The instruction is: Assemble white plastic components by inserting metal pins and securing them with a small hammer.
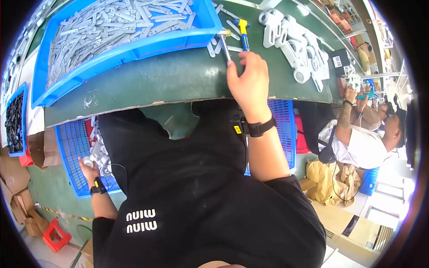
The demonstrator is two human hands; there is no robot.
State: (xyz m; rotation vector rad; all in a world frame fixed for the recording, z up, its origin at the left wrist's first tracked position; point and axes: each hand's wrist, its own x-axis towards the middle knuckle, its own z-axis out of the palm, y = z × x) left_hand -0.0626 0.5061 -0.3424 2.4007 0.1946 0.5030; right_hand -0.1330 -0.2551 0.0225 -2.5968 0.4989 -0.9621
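Note:
My right hand (251,80) is over the green worktable, its thumb and forefinger apart. Its thumb tip meets the lower end of a silver-handled tool with a yellow head (227,33). Just beyond the fingers lies a small hammer (244,33) with a yellow head and a blue handle. Down at the left, my left hand (90,171) is closed round a white-grey rounded part (88,164). It is at a blue basket (71,167) beside my leg, where several similar parts (99,145) lie. Some left fingers are hidden.
A large blue tray (129,54) of flat grey metal strips fills the table's left. White-grey assemblies (295,44) are heaped at the right. A smaller blue bin (17,120) holds black pieces. A co-worker (364,143) sits at the right. A red stool (56,234) stands lower left.

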